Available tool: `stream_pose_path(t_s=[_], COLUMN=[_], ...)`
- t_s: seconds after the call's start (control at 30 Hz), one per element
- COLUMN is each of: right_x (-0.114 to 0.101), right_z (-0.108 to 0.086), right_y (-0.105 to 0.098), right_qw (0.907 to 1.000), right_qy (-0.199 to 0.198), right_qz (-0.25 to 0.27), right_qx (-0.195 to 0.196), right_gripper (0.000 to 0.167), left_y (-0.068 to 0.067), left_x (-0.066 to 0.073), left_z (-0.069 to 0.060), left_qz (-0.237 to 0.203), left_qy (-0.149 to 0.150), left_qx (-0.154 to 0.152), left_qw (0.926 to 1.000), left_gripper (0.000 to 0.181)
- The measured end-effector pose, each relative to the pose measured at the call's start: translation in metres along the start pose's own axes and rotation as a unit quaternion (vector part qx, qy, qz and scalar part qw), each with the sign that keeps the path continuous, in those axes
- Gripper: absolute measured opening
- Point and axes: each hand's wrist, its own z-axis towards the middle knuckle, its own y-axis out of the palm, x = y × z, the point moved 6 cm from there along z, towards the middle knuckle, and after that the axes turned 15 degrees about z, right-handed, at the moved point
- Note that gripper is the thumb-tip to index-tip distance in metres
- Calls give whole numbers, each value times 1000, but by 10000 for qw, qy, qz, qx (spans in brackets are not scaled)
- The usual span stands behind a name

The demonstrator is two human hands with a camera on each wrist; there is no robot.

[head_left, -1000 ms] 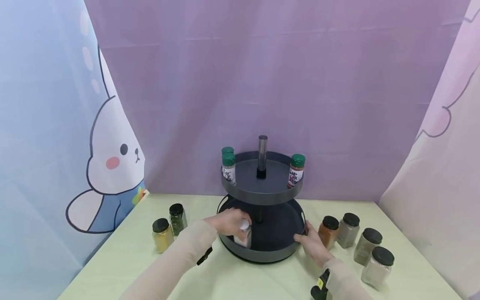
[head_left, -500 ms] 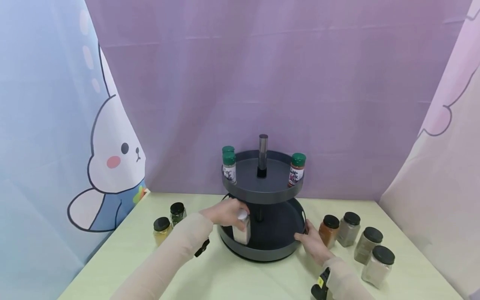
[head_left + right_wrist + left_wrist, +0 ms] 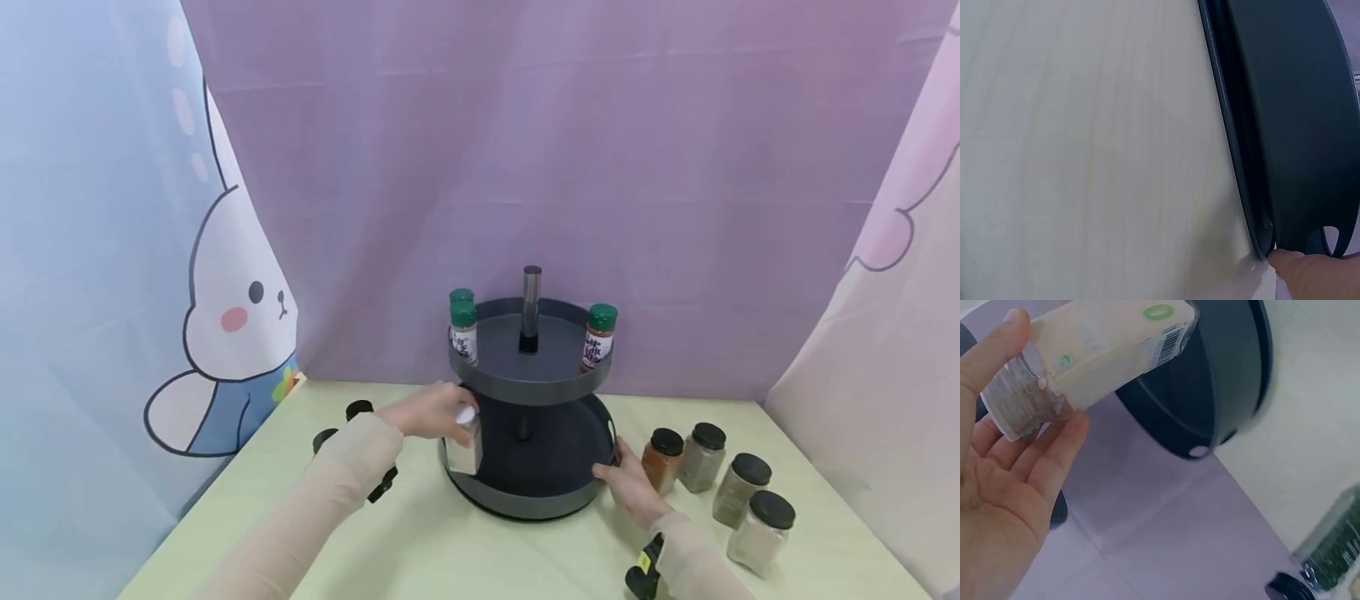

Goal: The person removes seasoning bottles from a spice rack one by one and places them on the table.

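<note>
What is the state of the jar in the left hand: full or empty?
The jar looks mostly full: pale contents fill its body; the end by the fingers looks see-through.

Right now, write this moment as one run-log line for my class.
Left hand: holds pale jar | Right hand: holds lower tray side | Upper tray: three green-capped bottles

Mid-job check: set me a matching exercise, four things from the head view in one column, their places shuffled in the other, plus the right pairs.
1. white-topped jar
2. right hand
3. green-capped bottle with reddish contents
4. black-lidded jar of orange-brown spice

A. on the upper tray
B. on the table, beside other jars
C. held by the left hand
D. touching the lower tray

Pairs: 1-C, 2-D, 3-A, 4-B
</note>
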Motion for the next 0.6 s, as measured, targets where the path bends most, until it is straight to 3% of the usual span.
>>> stream_pose_path(t_s=[0.37,0.6], right_x=[1,2], right_z=[0,2], right_y=[0,0], right_qw=[9999,10000], right_qy=[26,67], right_qz=[96,42], right_qx=[-84,-56], right_gripper=[84,84], left_y=[-3,2], left_x=[-30,-52], left_z=[-24,-38], left_qz=[29,84], left_qy=[-307,-462], left_qx=[-14,-7], left_qw=[9995,9989], left_gripper=[37,34])
